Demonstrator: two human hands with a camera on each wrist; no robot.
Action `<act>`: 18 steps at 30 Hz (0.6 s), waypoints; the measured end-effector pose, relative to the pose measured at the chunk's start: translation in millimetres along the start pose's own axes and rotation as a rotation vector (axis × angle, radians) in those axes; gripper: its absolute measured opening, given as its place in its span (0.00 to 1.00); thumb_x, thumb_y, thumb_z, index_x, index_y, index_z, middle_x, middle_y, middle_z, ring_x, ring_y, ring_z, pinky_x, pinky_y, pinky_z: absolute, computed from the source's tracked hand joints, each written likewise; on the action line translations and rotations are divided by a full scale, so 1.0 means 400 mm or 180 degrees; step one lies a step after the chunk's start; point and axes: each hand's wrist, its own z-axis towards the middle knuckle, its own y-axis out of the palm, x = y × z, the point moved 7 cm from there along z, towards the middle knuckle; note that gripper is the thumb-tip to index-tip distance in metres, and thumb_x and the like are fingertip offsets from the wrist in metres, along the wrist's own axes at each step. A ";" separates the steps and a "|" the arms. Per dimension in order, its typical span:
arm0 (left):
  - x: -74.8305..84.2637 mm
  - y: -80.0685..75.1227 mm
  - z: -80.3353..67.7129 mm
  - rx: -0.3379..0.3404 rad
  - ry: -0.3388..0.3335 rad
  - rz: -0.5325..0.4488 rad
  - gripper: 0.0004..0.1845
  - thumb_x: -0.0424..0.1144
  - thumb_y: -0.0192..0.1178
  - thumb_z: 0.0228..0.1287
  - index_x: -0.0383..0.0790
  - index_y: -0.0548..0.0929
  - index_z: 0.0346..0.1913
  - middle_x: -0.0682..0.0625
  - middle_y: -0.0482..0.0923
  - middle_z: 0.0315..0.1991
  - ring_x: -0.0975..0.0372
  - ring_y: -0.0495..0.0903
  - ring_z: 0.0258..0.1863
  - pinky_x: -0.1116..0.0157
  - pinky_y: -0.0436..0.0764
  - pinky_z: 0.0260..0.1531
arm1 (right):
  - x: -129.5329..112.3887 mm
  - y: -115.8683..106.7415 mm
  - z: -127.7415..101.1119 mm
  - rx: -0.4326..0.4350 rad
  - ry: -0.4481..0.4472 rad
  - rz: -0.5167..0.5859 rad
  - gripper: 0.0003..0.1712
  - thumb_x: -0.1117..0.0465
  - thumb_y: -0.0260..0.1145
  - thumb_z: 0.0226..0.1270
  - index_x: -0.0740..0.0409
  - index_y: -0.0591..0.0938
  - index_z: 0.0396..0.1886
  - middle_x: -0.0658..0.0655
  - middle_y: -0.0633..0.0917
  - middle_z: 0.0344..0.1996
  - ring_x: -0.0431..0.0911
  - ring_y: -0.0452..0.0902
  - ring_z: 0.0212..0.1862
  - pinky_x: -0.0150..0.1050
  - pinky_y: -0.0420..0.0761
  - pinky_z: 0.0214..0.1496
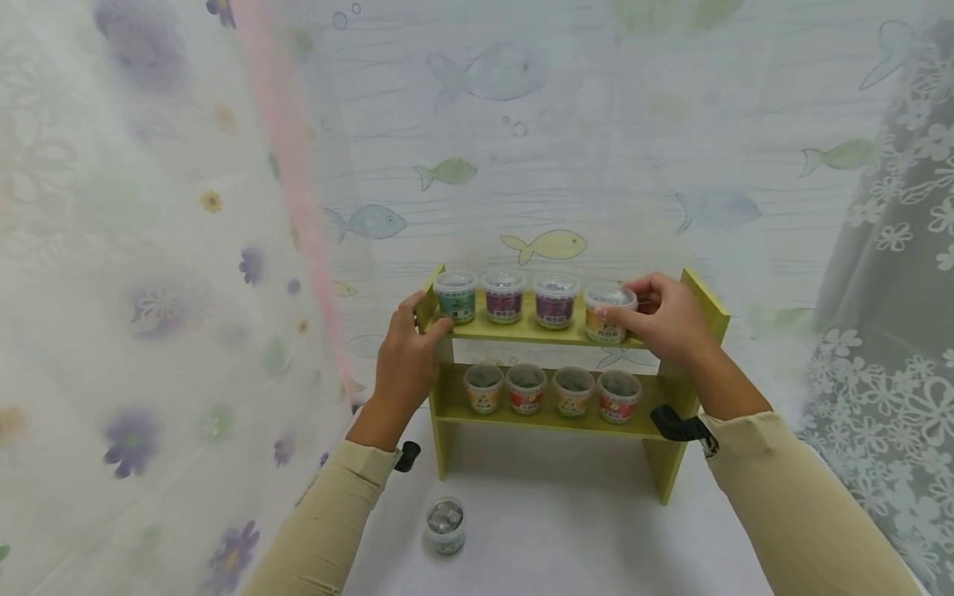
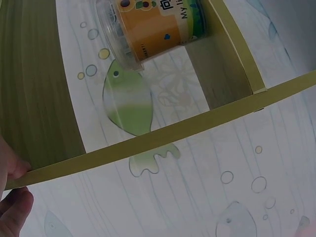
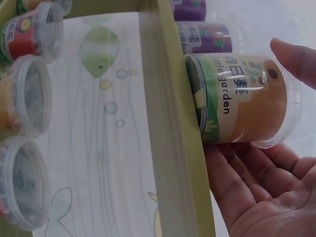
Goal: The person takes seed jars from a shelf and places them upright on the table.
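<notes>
A small yellow-green two-tier wooden shelf point(image 1: 514, 334) stands against the patterned curtain. My left hand point(image 1: 406, 364) grips the upper part of its left side panel, thumb on the inner side, as the left wrist view shows too. At the right end of the top board, my right hand point(image 1: 674, 319) holds a clear-lidded plastic tub point(image 1: 602, 328) with an orange label, fingers behind it and thumb in front. In the right wrist view this tub point(image 3: 252, 98) has its base right at the board's front edge. To its left sit two purple-labelled tubs point(image 1: 555, 308) and a teal-labelled tub point(image 1: 456, 306).
On the lower board, several tubs point(image 1: 526, 397) with orange and red labels stand in a row. Another tub point(image 1: 445, 530) stands on the white surface in front of the shelf's left side. Patterned curtains point(image 1: 313, 207) hang close behind and at the left.
</notes>
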 end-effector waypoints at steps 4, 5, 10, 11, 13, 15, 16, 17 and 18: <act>-0.001 0.002 -0.003 0.0030 0.0030 0.0004 0.22 0.22 0.65 0.59 0.47 0.87 0.54 0.32 0.65 0.71 0.43 0.77 0.60 0.49 0.88 0.43 | -0.006 0.004 -0.011 0.0003 -0.0038 0.0027 0.41 0.37 0.72 0.65 0.63 0.74 0.64 0.63 0.83 0.53 0.53 0.82 0.54 0.29 0.81 0.42; -0.001 0.002 -0.002 0.0032 0.0035 0.0008 0.23 0.22 0.65 0.59 0.47 0.87 0.54 0.32 0.65 0.71 0.43 0.77 0.60 0.49 0.88 0.43 | -0.008 0.005 -0.013 0.0008 -0.0049 0.0031 0.41 0.38 0.72 0.65 0.63 0.74 0.63 0.63 0.83 0.52 0.51 0.82 0.53 0.28 0.81 0.42; 0.000 0.000 0.000 0.0000 0.0016 0.0034 0.22 0.23 0.65 0.59 0.46 0.87 0.55 0.33 0.64 0.71 0.43 0.77 0.60 0.49 0.88 0.45 | -0.017 0.006 -0.027 0.0052 -0.0133 0.0056 0.38 0.40 0.74 0.64 0.62 0.75 0.60 0.62 0.86 0.49 0.40 0.83 0.44 0.29 0.83 0.40; 0.000 -0.001 0.000 -0.0010 0.0007 0.0037 0.22 0.23 0.64 0.60 0.47 0.87 0.55 0.33 0.64 0.71 0.43 0.77 0.60 0.49 0.88 0.45 | -0.019 0.007 -0.030 0.0065 -0.0155 0.0052 0.37 0.40 0.74 0.64 0.62 0.76 0.60 0.62 0.86 0.49 0.39 0.83 0.43 0.29 0.83 0.40; 0.000 -0.003 0.001 -0.0028 -0.0010 0.0037 0.22 0.23 0.64 0.60 0.47 0.87 0.55 0.33 0.64 0.71 0.43 0.76 0.60 0.49 0.88 0.45 | -0.024 0.008 -0.037 0.0085 -0.0202 0.0074 0.37 0.41 0.74 0.64 0.62 0.76 0.60 0.62 0.86 0.48 0.40 0.83 0.42 0.29 0.83 0.39; 0.001 -0.004 0.000 -0.0046 -0.0020 0.0030 0.23 0.23 0.64 0.59 0.47 0.87 0.55 0.33 0.64 0.71 0.43 0.76 0.61 0.49 0.88 0.45 | -0.028 0.010 -0.045 0.0107 -0.0228 0.0084 0.37 0.41 0.75 0.64 0.62 0.76 0.60 0.61 0.86 0.49 0.42 0.82 0.43 0.28 0.82 0.40; 0.001 -0.003 0.000 -0.0054 -0.0022 0.0027 0.23 0.23 0.64 0.59 0.47 0.87 0.55 0.33 0.64 0.71 0.43 0.76 0.61 0.49 0.88 0.46 | -0.030 0.011 -0.049 0.0117 -0.0237 0.0104 0.36 0.41 0.75 0.64 0.62 0.76 0.60 0.61 0.85 0.49 0.43 0.82 0.44 0.27 0.82 0.40; 0.001 -0.004 0.000 -0.0051 -0.0020 0.0022 0.23 0.22 0.65 0.59 0.47 0.87 0.55 0.33 0.64 0.71 0.43 0.76 0.61 0.49 0.88 0.45 | -0.030 0.011 -0.053 0.0127 -0.0246 0.0119 0.36 0.42 0.75 0.64 0.61 0.76 0.59 0.61 0.85 0.50 0.44 0.82 0.45 0.27 0.82 0.40; 0.002 -0.004 0.001 -0.0047 -0.0015 0.0019 0.23 0.22 0.64 0.59 0.47 0.86 0.55 0.32 0.64 0.71 0.43 0.76 0.62 0.49 0.87 0.46 | -0.032 0.012 -0.057 0.0141 -0.0260 0.0137 0.36 0.42 0.75 0.64 0.61 0.76 0.59 0.61 0.84 0.50 0.45 0.82 0.46 0.27 0.82 0.40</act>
